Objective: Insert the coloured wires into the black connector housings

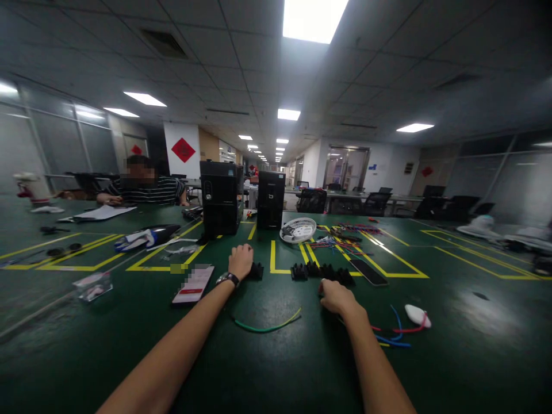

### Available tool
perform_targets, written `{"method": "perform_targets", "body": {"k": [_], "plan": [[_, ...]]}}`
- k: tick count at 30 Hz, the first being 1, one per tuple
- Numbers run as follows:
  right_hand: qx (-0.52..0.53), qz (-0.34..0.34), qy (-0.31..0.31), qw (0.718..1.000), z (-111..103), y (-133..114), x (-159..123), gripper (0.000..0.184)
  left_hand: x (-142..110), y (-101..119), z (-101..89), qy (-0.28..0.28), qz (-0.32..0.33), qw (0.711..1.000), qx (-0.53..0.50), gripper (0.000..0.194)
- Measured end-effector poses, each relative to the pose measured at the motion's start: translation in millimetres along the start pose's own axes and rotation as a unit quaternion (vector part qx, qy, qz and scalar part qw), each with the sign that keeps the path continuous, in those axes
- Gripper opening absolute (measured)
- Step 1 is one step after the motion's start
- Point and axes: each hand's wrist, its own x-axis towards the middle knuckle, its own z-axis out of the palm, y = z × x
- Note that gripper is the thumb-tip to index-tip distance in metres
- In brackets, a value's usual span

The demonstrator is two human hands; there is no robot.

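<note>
My left hand (240, 261), with a watch on its wrist, is curled against a small black plastic block (257, 271) on the green table. Its fingers look closed on the block's near side, though the fingertips are mostly hidden. My right hand (336, 296) is also closed, thumb and fingers pinched together just in front of a row of black plastic blocks (317, 270). Whatever it may hold is too small to make out. Between my forearms a green-and-yellow wire (267, 329) lies curved. Blue wires (399, 344) and a red wire (409, 330) lie beside my right forearm.
A phone (194, 286) lies left of my left hand; a dark phone (368, 272) lies beyond my right. Farther back are two black computer cases (219, 198), a white basket (298, 230) and bundled wires (349, 238). A white mouse-shaped object (417, 315) sits right. Another person (146, 187) sits across the table.
</note>
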Motion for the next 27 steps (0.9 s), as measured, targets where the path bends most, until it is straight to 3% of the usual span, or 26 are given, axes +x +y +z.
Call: {"method": "perform_targets", "body": {"k": [3,5,6,10,13,16,18,19,21,24,27], "plan": [[-0.001,0.007,0.017,1.0,-0.7,-7.9,-1.2,0.027,-6.4,26.9,16.2,-0.055,0.102,0.993,0.022,0.036],[-0.004,0.015,0.06,0.998,-2.0,-12.4,-1.3,0.026,-10.9,47.5,35.9,-0.141,0.219,0.964,0.053,0.047],[-0.003,0.015,0.093,0.996,-2.3,-14.1,-0.9,0.025,-12.4,57.0,47.0,-0.172,0.241,0.953,0.056,0.051],[0.016,-0.018,0.238,0.971,0.6,-19.2,2.8,0.025,-14.7,80.5,83.6,-0.205,0.224,0.952,0.045,0.044],[0.068,-0.055,0.294,0.952,4.1,-23.9,5.2,0.028,-18.5,79.8,88.9,-0.191,0.214,0.958,0.017,0.038],[0.161,-0.125,0.336,0.919,3.6,-32.5,4.5,0.03,-32.9,68.8,72.7,-0.173,0.207,0.963,-0.026,0.046],[0.231,-0.192,0.356,0.885,1.1,-41.4,1.7,0.03,-49.5,59.2,53.8,-0.174,0.163,0.96,-0.146,0.05],[0.263,-0.222,0.357,0.868,-0.1,-46.8,-0.6,0.03,-59.2,54.1,43.1,-0.18,0.123,0.947,-0.237,0.052],[0.323,-0.265,0.332,0.846,-0.9,-59.8,-6.7,0.03,-79.6,43.6,21.2,-0.19,0.028,0.884,-0.426,0.057],[0.394,-0.295,0.248,0.834,5.2,-83.2,-18.6,0.027,-106.5,28.7,-7.0,-0.173,-0.053,0.797,-0.576,0.063],[0.421,-0.318,0.167,0.833,18.2,-104.7,-29.1,0.02,-122.1,21.8,-22.6,-0.127,-0.071,0.777,-0.613,0.068]]}}
